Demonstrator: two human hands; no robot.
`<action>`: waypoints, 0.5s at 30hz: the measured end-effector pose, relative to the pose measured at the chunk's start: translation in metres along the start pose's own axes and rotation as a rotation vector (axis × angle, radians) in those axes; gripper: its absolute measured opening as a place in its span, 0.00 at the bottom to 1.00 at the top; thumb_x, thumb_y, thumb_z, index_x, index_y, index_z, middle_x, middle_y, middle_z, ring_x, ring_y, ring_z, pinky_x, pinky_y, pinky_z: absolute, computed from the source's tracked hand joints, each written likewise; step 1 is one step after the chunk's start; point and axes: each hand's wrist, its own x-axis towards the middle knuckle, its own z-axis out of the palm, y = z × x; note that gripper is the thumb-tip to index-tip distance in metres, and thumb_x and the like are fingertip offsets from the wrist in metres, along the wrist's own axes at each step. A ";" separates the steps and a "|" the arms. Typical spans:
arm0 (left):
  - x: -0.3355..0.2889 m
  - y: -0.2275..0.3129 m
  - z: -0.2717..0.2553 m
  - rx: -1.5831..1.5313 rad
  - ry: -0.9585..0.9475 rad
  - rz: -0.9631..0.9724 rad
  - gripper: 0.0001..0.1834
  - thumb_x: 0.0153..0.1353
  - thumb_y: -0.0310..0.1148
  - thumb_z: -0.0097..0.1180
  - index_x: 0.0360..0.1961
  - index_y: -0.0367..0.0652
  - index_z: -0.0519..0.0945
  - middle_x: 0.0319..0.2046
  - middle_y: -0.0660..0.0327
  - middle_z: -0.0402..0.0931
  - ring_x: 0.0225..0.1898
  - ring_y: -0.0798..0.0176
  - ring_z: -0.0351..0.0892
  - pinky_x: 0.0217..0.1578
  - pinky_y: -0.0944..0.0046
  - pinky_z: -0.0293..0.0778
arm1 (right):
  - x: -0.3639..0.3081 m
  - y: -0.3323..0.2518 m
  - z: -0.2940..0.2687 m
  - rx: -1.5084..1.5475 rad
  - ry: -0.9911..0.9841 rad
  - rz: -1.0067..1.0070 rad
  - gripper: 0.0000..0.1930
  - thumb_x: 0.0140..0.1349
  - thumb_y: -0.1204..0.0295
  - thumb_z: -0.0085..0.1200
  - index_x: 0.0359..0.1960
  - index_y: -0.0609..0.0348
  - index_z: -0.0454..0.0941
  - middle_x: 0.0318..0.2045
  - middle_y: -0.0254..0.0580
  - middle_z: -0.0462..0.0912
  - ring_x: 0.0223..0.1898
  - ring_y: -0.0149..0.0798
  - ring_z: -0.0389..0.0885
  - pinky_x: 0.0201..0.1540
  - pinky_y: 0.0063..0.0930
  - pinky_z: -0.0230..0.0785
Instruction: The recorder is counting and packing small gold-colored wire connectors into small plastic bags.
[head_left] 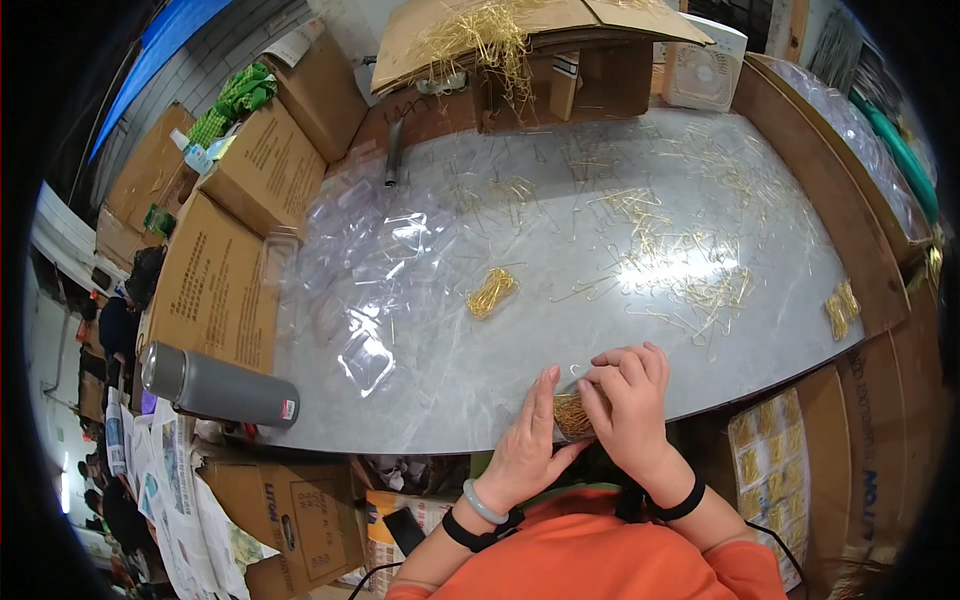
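A clear plastic box of gold wire hooks (571, 416) is at the table's near edge, between my hands. My left hand (527, 440) presses against its left side, fingers straight and together, thumb towards the lower end. From the right, my right hand (630, 408) grips it with bent fingers over the upper end. A single pale hook end sticks up above the box. The hands cover much of it. Farther up the table lies a gold hook bundle (491, 293), touched by neither hand.
Loose gold hooks (690, 270) are scattered over the grey table (560, 340). Clear plastic boxes (385, 255) pile up at left, near a grey bottle (222, 385). Small gold bundles (842, 308) lie at the right edge. Cardboard (545, 60) and a white fan (704, 75) stand behind.
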 end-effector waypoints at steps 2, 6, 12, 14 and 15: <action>0.003 0.002 -0.004 -0.004 -0.032 0.001 0.62 0.55 0.26 0.72 0.79 0.33 0.37 0.75 0.36 0.53 0.72 0.32 0.61 0.69 0.46 0.65 | 0.010 -0.001 -0.001 -0.043 -0.007 -0.013 0.07 0.54 0.72 0.66 0.33 0.58 0.82 0.44 0.40 0.82 0.51 0.49 0.75 0.63 0.54 0.58; 0.004 0.001 -0.004 0.020 -0.065 0.005 0.60 0.55 0.27 0.72 0.78 0.32 0.41 0.73 0.36 0.55 0.71 0.32 0.62 0.70 0.43 0.62 | 0.018 -0.002 0.002 0.000 -0.036 0.035 0.04 0.52 0.74 0.67 0.28 0.57 0.83 0.43 0.39 0.83 0.50 0.49 0.75 0.59 0.47 0.61; 0.003 0.003 0.002 0.173 -0.015 0.081 0.50 0.61 0.41 0.69 0.76 0.31 0.53 0.71 0.40 0.58 0.71 0.35 0.61 0.71 0.38 0.62 | 0.013 0.012 0.006 0.233 -0.011 0.183 0.07 0.54 0.74 0.66 0.35 0.55 0.84 0.45 0.38 0.84 0.51 0.48 0.75 0.59 0.43 0.62; 0.002 0.003 0.003 0.155 0.021 0.085 0.47 0.62 0.43 0.68 0.74 0.31 0.57 0.69 0.41 0.60 0.70 0.36 0.63 0.70 0.37 0.62 | 0.017 0.013 0.005 0.225 -0.013 0.162 0.11 0.55 0.74 0.66 0.40 0.54 0.85 0.45 0.37 0.84 0.52 0.47 0.75 0.60 0.43 0.61; 0.001 0.003 0.004 0.145 0.039 0.087 0.46 0.63 0.43 0.67 0.73 0.31 0.59 0.68 0.42 0.60 0.70 0.36 0.64 0.70 0.37 0.63 | 0.020 0.012 0.003 0.200 -0.055 0.130 0.12 0.55 0.74 0.66 0.43 0.54 0.84 0.44 0.37 0.85 0.52 0.46 0.75 0.60 0.43 0.61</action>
